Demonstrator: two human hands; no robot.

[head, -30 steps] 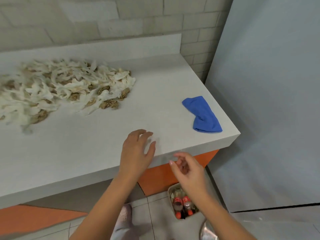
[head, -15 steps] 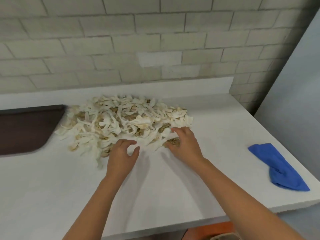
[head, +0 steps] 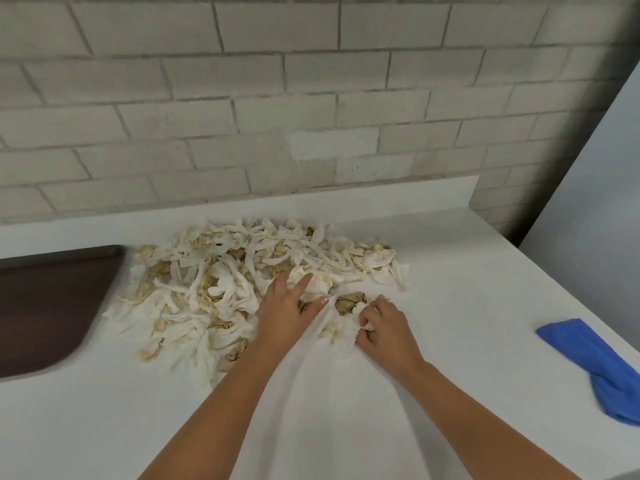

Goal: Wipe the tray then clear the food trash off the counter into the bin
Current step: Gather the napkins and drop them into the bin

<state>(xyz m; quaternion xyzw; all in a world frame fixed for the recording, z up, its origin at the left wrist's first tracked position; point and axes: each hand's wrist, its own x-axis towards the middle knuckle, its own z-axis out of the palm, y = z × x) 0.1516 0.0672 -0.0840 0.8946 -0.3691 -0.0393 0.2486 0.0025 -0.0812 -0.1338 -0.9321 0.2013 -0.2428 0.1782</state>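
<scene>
A wide pile of white and brown food scraps point(head: 242, 271) lies on the white counter point(head: 450, 289) near the back wall. My left hand point(head: 287, 310) rests on the pile's near right edge with its fingers stretched out flat over the scraps. Just to the right, my right hand point(head: 384, 329) has its fingers curled round a small clump of white scraps. The dark brown tray point(head: 45, 306) lies at the left end of the counter, partly cut off by the frame edge. No bin is in view.
A crumpled blue cloth point(head: 595, 368) lies near the counter's right edge. A brick wall rises behind the counter, and a grey panel stands at the far right past the counter's end.
The view has lifted from the counter's front edge up to the pile. Both hands have moved from that edge onto the scraps, and my right hand's fingers have curled round a clump.
</scene>
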